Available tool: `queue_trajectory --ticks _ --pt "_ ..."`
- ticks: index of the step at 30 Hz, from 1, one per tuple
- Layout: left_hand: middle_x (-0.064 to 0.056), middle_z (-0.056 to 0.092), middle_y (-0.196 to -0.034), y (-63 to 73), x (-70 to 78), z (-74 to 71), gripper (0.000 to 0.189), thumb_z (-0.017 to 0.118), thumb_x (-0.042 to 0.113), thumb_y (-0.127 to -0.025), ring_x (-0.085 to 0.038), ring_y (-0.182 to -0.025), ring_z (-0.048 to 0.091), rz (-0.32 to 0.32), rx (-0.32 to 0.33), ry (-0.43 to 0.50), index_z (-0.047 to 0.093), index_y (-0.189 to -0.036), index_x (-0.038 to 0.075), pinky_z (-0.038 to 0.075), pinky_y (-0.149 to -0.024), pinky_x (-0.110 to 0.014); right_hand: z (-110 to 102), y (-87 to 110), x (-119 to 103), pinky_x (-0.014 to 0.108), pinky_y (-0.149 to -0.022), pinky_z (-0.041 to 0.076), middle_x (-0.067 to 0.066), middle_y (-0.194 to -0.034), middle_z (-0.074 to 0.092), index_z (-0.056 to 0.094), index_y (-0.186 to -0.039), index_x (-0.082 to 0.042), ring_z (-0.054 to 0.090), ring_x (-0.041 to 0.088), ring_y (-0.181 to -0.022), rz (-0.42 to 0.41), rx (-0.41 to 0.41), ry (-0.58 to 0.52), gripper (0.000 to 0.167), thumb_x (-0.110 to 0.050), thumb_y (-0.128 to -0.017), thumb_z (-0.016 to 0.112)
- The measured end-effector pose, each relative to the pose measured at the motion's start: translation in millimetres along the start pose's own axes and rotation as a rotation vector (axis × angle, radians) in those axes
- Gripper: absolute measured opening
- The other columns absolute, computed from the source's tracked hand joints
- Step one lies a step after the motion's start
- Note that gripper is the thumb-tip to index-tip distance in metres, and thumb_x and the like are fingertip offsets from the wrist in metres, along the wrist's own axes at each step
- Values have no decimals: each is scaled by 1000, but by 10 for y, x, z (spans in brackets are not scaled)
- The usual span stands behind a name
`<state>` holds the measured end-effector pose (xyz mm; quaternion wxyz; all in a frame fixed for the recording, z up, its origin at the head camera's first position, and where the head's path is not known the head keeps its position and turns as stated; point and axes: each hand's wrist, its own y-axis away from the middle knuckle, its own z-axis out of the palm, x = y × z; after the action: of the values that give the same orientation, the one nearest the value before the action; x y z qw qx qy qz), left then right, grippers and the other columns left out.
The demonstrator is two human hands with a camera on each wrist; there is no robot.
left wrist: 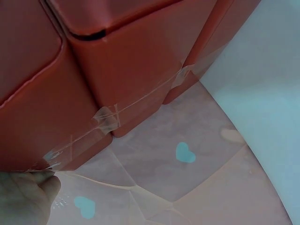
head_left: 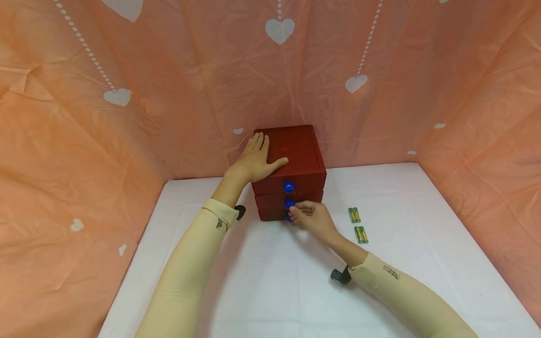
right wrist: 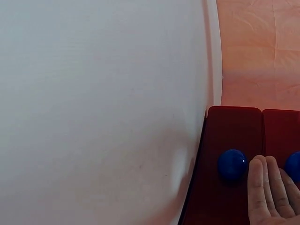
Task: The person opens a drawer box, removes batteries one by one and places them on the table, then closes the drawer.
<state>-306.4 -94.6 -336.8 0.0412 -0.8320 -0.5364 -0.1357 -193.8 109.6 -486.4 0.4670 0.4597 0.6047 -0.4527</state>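
Observation:
A dark red drawer box (head_left: 296, 148) with three stacked drawers stands at the back of the table, its drawers pushed in. Flat on the left part of its top rests my left hand (head_left: 255, 162), fingers spread and thumb pointing right. My right hand (head_left: 314, 218) is at the front, thumb and fingertips at the blue middle knob (head_left: 289, 203), pinching it. In the right wrist view the fingers (right wrist: 269, 187) reach between the bottom knob (right wrist: 232, 164) and the middle knob (right wrist: 294, 166); the thumb is out of that view. The top knob (head_left: 289, 187) is untouched.
Two pairs of green-and-gold batteries (head_left: 354, 215) lie on the white table (head_left: 262, 281), right of the box. Clear tape (left wrist: 108, 119) runs along the box's side. An orange curtain (head_left: 203, 84) with white hearts hangs close behind the box and along both sides.

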Motion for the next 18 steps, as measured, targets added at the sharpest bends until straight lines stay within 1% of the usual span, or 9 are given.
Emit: queue_trajectory --ticks 5,7,9,14,18 --pt "-15 -10 -180 -13 -1 10 108 37 78 -104 -26 -166 -16 3 1 -4 0 -172 2 -9 -133 -38 -30 46 37 46 -85 66 28 -108 78 71 -121 14 75 51 -101 21 -11 7 32 -13 -104 72" --pt "-15 -10 -180 -17 -2 15 108 37 78 -104 -26 -166 -17 2 0 0 0 -172 2 -10 -133 -38 -44 66 61 45 -86 66 28 -110 78 72 -122 13 76 49 -102 31 -13 26 32 -14 -104 73" --pt "-15 -10 -180 -21 -6 20 108 37 78 -104 -26 -166 -16 2 2 2 0 -172 3 -9 -133 -38 -54 83 79 43 -85 66 25 -111 78 74 -121 10 77 45 -101 46 -11 62 31 -15 -104 73" --pt "-14 -11 -180 -17 -7 23 108 38 78 -104 -25 -165 -17 -6 3 6 0 -172 3 -8 -133 -39 -63 114 113 31 -79 63 19 -108 80 76 -120 5 78 34 -94 114 -25 146 31 -21 -104 74" --pt "-14 -10 -180 -14 -1 21 108 38 78 -104 -25 -165 -17 -5 2 2 0 -172 3 -9 -133 -38 -63 123 150 30 -77 60 16 -105 80 74 -121 5 77 28 -90 165 -51 168 33 -23 -104 74"
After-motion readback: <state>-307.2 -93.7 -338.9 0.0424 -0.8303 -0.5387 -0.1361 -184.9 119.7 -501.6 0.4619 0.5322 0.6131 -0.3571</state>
